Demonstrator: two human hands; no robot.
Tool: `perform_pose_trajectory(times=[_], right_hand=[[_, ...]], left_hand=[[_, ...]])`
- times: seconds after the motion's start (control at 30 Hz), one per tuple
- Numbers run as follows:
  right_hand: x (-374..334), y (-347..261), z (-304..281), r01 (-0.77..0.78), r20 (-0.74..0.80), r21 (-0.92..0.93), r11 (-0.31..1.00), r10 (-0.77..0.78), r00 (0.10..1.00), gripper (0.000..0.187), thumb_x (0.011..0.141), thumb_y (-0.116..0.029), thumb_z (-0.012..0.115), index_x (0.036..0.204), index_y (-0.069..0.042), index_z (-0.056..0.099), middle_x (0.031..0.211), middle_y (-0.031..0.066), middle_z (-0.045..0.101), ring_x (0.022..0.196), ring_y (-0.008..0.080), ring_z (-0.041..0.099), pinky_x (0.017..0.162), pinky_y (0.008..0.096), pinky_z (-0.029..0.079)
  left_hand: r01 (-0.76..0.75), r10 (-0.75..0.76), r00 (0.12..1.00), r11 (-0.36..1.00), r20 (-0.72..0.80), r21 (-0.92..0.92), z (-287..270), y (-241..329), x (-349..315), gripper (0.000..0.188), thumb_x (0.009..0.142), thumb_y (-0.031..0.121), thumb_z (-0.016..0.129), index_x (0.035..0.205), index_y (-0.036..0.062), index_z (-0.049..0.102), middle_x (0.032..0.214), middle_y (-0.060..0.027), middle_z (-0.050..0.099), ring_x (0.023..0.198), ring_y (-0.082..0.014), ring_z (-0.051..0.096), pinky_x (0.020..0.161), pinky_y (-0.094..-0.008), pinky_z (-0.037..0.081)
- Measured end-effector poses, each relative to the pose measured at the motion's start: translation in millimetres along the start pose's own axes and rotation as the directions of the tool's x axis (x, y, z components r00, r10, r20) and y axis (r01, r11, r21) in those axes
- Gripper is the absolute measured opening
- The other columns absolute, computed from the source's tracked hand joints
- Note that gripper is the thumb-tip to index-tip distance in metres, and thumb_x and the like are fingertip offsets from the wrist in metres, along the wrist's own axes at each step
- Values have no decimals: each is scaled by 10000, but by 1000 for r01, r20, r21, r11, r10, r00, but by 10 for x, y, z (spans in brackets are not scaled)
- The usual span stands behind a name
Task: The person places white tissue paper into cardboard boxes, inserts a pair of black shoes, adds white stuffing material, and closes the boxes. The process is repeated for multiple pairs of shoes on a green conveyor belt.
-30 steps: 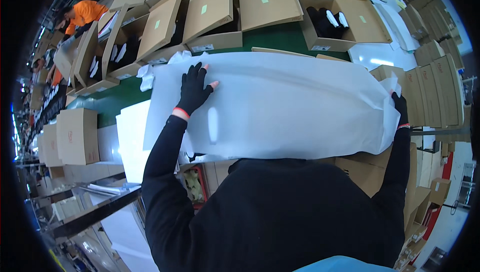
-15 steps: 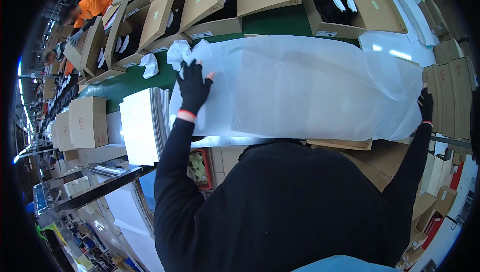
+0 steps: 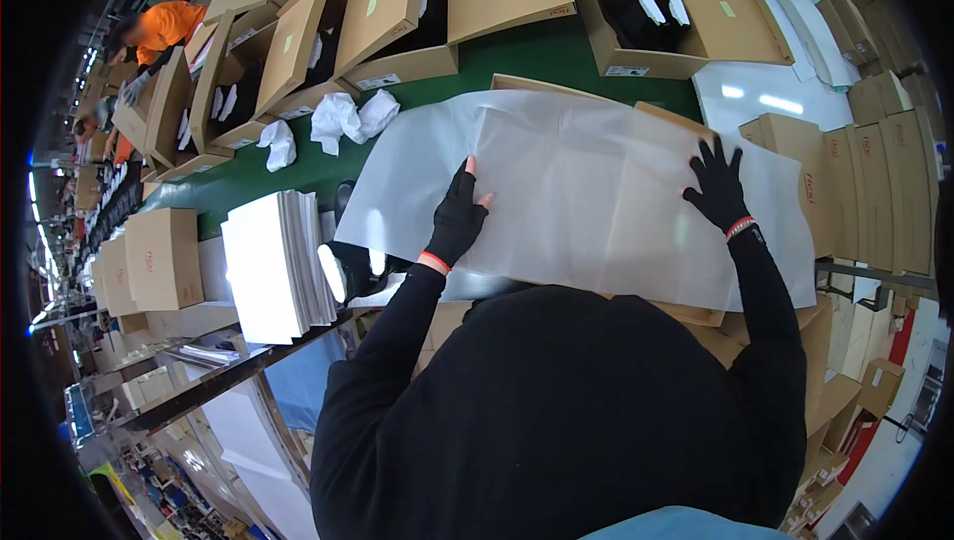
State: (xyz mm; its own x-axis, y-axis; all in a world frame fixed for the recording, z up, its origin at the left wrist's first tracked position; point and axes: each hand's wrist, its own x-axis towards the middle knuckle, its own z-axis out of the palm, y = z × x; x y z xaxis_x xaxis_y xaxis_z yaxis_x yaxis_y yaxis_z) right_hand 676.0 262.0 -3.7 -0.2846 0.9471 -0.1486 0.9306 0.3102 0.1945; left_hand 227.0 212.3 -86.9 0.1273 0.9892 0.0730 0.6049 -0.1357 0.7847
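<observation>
A large translucent white paper sheet (image 3: 586, 202) lies spread over an open cardboard box, whose brown rim (image 3: 547, 86) shows past the sheet's far edge. My left hand (image 3: 459, 217), in a black fingerless glove, rests open on the left part of the sheet. On its right part, my right hand (image 3: 717, 184) is spread open in a matching glove. Just left of the sheet sits a black shoe (image 3: 363, 272) with white stuffing, partly hidden by the sheet and my left forearm. Crumpled white paper wads (image 3: 338, 123) lie on the green surface beyond.
Open boxes with black shoes line the far side, one (image 3: 641, 63) at the far right. A stack of white paper sheets (image 3: 273, 267) stands at left, near closed boxes (image 3: 164, 260). More boxes (image 3: 865, 187) stand upright at right. A person in orange (image 3: 164, 28) works far left.
Both hands have moved inward over the sheet, the right one letting go of its right edge. The sheet has settled lower, uncovering the box's far rim, paper wads and the shoe.
</observation>
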Motion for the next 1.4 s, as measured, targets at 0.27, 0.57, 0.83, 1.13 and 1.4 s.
perform_pose_trajectory(times=[0.27, 0.57, 0.83, 1.13, 1.4], right_hand=[[1243, -708, -312, 417, -669, 384, 824, -63, 740, 257, 798, -221, 703, 1046, -154, 688, 1209, 121, 590, 1148, 306, 523, 1002, 457, 360], [2311, -1961, 173, 423, -510, 276, 863, -241, 826, 315, 824, -413, 604, 976, -157, 709, 1298, 149, 526, 1299, 409, 340, 1066, 664, 100], [1823, -1706, -1, 317, -525, 207, 925, -168, 834, 482, 825, -381, 630, 1204, -97, 538, 1424, 185, 370, 1351, 418, 266, 1070, 667, 105], [75, -1273, -94, 7, -406, 506, 863, 231, 884, 437, 799, -284, 697, 1164, -110, 531, 1409, 181, 360, 1402, 395, 181, 1094, 622, 116], [-26, -1941, -679, 209, -524, 629, 749, 208, 826, 378, 804, -249, 689, 1135, -133, 549, 1400, 170, 386, 1378, 407, 243, 1084, 615, 161]], left_hand=[[-9, 6, 998, 999, -65, -49, 212, 143, -180, 730, 851, 125, 616, 1468, 74, 230, 1424, -207, 385, 1250, -343, 463, 963, -374, 434], [6, -15, 998, 990, -64, -138, 327, 325, -220, 751, 821, 95, 638, 1463, 83, 250, 1416, -187, 399, 1224, -337, 487, 929, -370, 461], [14, -31, 981, 996, -191, -87, 133, 115, -467, 759, 869, 235, 638, 1453, -11, 221, 1383, -264, 396, 1256, -397, 432, 1003, -402, 394], [-350, 290, 701, 936, -651, 40, -1900, 2147, -61, 403, 850, 103, 554, 1230, -19, 495, 1228, -152, 520, 1103, -247, 515, 976, -345, 377], [-914, 748, 318, 406, -583, 23, -1894, 2730, -220, 439, 851, 134, 566, 1251, -22, 474, 1244, -169, 506, 1122, -270, 500, 983, -361, 371]])
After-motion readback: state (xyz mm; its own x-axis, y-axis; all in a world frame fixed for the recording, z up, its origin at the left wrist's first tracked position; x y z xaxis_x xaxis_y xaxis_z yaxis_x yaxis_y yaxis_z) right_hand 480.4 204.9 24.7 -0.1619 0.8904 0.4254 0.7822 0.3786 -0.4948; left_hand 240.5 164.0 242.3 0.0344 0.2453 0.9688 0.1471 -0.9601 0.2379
